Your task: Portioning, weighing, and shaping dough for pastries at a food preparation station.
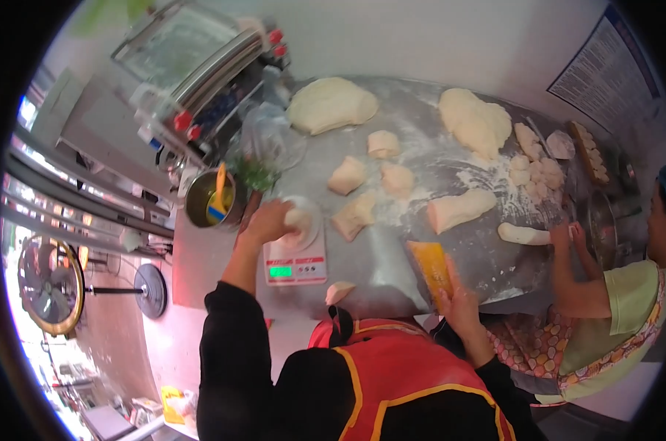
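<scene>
My left hand (268,221) is over the round pan of a white and red digital kitchen scale (295,270), with its fingers on a piece of dough (297,223). A yellow dough scraper (429,267) is gripped in my right hand (461,308), its wide end raised over the steel worktop (385,259). A small scrap of dough (339,292) lies in front of the scale. Right of the scale are several cut dough chunks (355,216), and a thick dough log (461,210) rests beyond the scraper.
Two large dough masses, a left one (333,105) and a right one (475,122), sit along the wall. A metal pot (200,204) with a brush stands left of the scale, near a dough roller machine (217,63). At right, a co-worker's hands (562,240) hold a dough strip (523,234).
</scene>
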`<state>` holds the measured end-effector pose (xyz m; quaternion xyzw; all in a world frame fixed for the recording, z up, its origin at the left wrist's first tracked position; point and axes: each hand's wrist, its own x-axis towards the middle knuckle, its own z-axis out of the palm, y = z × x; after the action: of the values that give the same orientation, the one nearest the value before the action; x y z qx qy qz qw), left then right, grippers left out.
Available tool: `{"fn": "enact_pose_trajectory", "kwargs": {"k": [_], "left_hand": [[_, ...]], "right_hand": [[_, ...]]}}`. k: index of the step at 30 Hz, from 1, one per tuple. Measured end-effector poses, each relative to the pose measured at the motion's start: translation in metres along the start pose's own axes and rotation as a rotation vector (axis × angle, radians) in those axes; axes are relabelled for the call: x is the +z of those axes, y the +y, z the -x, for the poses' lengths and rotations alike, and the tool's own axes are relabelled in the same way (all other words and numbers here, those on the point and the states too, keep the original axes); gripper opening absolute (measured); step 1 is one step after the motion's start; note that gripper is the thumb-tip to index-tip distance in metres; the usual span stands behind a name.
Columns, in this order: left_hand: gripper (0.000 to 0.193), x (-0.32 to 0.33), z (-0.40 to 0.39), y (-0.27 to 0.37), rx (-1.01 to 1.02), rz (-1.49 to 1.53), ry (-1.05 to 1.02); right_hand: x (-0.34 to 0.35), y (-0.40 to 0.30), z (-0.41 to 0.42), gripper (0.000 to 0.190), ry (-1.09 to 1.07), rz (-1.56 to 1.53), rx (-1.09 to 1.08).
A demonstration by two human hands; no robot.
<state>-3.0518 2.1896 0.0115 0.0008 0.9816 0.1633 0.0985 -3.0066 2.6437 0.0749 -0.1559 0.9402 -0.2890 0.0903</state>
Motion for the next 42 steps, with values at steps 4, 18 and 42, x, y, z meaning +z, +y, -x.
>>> {"fn": "enact_pose_trajectory", "kwargs": {"k": [4, 18, 42], "left_hand": [[0.048, -0.051, -0.035, 0.054, 0.052, 0.246, -0.191], [0.047, 0.055, -0.479, 0.229, -0.215, 0.698, 0.813], [0.062, 0.116, -0.171, 0.283, 0.273, 0.361, -0.179]], "right_hand": [[-0.033, 0.018, -0.014, 0.072, -0.061, -0.121, 0.134], [-0.082, 0.138, -0.042, 0.066, 0.173, -0.254, 0.094], [-0.064, 0.094, -0.096, 0.066, 0.132, -0.075, 0.038]]}}
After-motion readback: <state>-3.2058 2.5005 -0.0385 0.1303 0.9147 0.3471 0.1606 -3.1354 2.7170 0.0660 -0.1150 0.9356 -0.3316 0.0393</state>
